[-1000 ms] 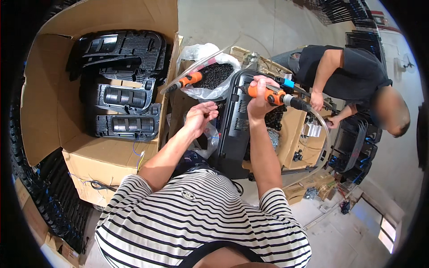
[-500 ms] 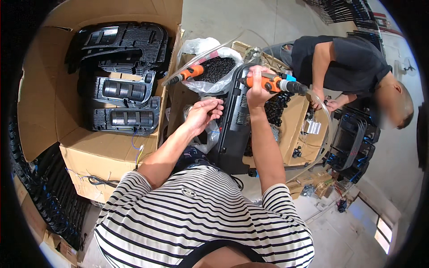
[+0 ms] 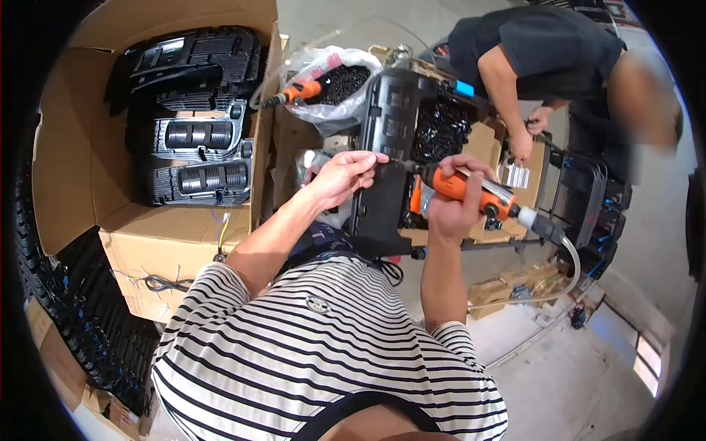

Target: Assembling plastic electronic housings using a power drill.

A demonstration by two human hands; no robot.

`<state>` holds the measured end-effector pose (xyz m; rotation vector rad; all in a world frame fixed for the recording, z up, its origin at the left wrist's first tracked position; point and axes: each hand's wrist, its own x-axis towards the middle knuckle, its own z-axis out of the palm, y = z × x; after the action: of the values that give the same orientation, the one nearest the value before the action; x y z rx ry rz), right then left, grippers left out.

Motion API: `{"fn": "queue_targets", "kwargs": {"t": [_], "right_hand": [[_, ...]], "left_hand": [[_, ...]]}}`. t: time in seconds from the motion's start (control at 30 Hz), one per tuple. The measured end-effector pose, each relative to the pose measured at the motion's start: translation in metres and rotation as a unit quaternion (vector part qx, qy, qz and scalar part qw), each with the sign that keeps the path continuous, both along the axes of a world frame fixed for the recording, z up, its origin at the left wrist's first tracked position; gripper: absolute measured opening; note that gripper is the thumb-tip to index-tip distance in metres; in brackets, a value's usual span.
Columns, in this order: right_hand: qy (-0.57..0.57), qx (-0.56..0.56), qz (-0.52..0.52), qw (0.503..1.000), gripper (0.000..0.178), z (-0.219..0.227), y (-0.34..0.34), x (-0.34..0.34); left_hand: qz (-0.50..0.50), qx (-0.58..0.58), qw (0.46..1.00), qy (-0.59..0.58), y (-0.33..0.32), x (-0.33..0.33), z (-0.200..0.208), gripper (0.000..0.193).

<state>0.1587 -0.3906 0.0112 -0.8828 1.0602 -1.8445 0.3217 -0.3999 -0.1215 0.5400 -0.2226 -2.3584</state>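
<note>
My right hand (image 3: 452,209) is wrapped round an orange air screwdriver (image 3: 500,204), a clear hose trailing from its rear end. The tool lies nearly level, its bit pointing left toward my other hand. With thumb and forefinger pinched, my left hand (image 3: 342,180) meets the tip of the bit; whatever is between those fingers is too small to make out. Beneath both hands a long black plastic housing (image 3: 379,213) lies lengthwise in front of me. A second orange screwdriver (image 3: 303,91) rests on a clear plastic bag (image 3: 323,112) of small black parts, beyond my left hand.
On the left, an open cardboard box (image 3: 73,154) holds several black moulded panels (image 3: 198,136). More small black parts (image 3: 441,128) lie right of the housing. A co-worker in a dark shirt (image 3: 551,51) handles silvery metal pieces (image 3: 517,175) at the right. Stacked black frames (image 3: 581,206) stand beyond.
My right hand has swung the screwdriver down and to the right, its bit now pointing at my left hand. My left hand has moved slightly right and up to the bit.
</note>
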Motion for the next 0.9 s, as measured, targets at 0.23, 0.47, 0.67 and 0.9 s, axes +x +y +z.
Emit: {"fn": "queue_targets", "kwargs": {"t": [0.23, 0.47, 0.67, 0.9], "right_hand": [[0.050, -0.057, -0.066, 0.995, 0.022, 0.037, 0.113, -0.050], [0.036, -0.064, -0.100, 0.992, 0.024, 0.041, 0.199, -0.093], [0.026, -0.093, -0.112, 0.989, 0.025, 0.035, 0.247, -0.117], [0.038, -0.088, -0.108, 0.989, 0.023, 0.007, 0.282, -0.133]], "left_hand": [[-0.043, 0.124, 0.991, 0.027, 0.076, -0.069, 0.033, 0.021], [-0.078, 0.083, 0.993, 0.037, 0.152, -0.122, 0.067, 0.023], [-0.048, 0.010, 0.997, -0.056, 0.203, -0.155, 0.076, 0.022], [-0.082, 0.119, 0.989, -0.044, 0.249, -0.169, 0.053, 0.027]]}}
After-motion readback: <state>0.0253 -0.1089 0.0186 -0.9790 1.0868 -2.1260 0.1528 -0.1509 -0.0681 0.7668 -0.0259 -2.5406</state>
